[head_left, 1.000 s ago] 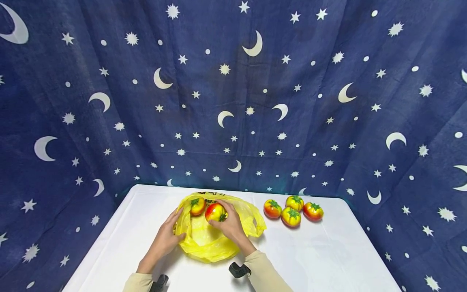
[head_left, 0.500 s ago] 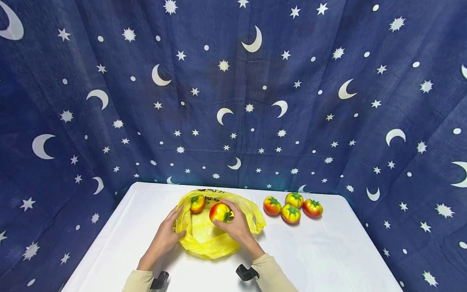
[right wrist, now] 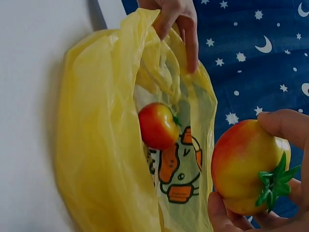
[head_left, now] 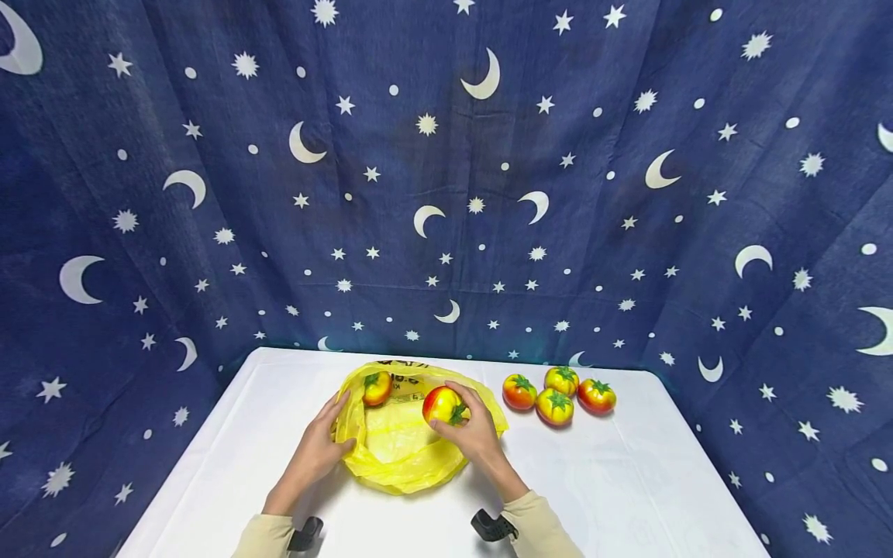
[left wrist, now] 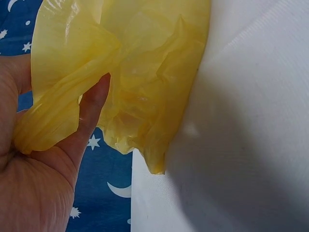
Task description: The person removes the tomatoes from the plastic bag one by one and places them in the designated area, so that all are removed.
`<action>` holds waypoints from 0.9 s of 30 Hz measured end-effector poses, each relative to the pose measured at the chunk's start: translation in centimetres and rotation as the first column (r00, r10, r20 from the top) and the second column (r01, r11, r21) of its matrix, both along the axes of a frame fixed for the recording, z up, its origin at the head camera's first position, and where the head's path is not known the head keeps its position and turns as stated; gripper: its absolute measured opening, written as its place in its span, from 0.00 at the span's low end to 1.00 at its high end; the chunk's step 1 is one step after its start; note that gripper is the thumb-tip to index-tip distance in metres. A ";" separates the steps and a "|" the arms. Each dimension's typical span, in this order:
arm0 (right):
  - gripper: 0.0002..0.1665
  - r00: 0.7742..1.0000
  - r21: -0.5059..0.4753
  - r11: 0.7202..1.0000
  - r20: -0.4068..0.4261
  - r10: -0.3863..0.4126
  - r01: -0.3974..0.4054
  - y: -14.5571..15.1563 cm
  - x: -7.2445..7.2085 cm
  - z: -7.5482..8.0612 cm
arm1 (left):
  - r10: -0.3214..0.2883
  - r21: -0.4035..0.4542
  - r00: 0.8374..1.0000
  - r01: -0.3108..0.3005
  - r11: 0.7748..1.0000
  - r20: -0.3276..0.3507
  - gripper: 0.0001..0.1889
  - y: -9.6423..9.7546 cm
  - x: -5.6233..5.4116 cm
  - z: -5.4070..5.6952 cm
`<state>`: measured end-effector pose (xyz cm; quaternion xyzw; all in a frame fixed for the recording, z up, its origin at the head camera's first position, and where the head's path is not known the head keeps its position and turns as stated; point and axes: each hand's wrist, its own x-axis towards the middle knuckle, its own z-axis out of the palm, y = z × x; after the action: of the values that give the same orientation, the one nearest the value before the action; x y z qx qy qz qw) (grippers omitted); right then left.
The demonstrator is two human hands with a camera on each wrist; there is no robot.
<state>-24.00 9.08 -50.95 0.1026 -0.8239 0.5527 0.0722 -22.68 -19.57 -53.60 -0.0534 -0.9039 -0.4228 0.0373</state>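
In the head view, my right hand (head_left: 476, 428) holds a red-and-yellow tomato (head_left: 441, 406) between thumb and fingers, over the right side of a yellow plastic bag (head_left: 398, 477). Its green leafy top (right wrist: 276, 182) faces the palm in the right wrist view. My left hand (head_left: 321, 443) grips the bag's left rim; a gathered strip of plastic (left wrist: 53, 116) runs between thumb and fingers. The bag lies with its mouth spread wide. Inside it rests another tomato (right wrist: 158, 126), beside a printed cartoon figure (right wrist: 178, 169).
Several more tomatoes (head_left: 555, 408) sit in a cluster on the white table (head_left: 614, 488), right of the bag. A dark blue cloth with moons and stars (head_left: 446, 194) hangs behind the table. Each wrist bears a black camera mount (head_left: 492, 527).
My right hand has moved rightward with the tomato, from over the bag's middle to its right side. The left hand stays at the left rim. The view has tilted slightly.
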 end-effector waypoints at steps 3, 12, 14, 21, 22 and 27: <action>0.42 1.000 -0.007 1.000 0.003 -0.010 0.010 0.7 0.2 -0.1 | -0.001 0.000 1.000 0.001 1.000 -0.007 0.47 0.0 0.1 0.0; 0.44 0.999 0.032 0.999 0.007 -0.036 0.035 2.3 0.8 0.1 | -0.004 -0.003 1.000 0.004 1.000 0.000 0.46 0.1 0.1 -0.1; 0.44 0.999 0.023 0.999 0.004 -0.036 0.036 2.6 1.0 0.3 | -0.003 -0.003 1.000 0.003 1.000 0.004 0.46 0.1 0.0 -0.1; 0.41 0.998 -0.008 0.998 -0.005 -0.063 0.063 3.7 0.9 1.2 | -0.012 -0.010 1.000 0.012 1.000 0.002 0.46 0.1 -0.1 0.0; 0.41 0.998 -0.007 0.998 -0.009 -0.068 0.068 3.9 1.0 1.4 | -0.013 -0.008 1.000 0.013 1.000 0.002 0.46 0.1 -0.2 0.0; 0.42 0.996 0.006 0.996 -0.031 -0.085 0.085 4.7 1.3 2.2 | -0.011 -0.006 1.000 0.011 1.000 0.004 0.46 0.2 -0.2 0.2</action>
<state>-22.74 13.82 -48.77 0.0763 -0.8284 0.5443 0.1082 -22.84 -19.32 -53.43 -0.0577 -0.9050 -0.4202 0.0331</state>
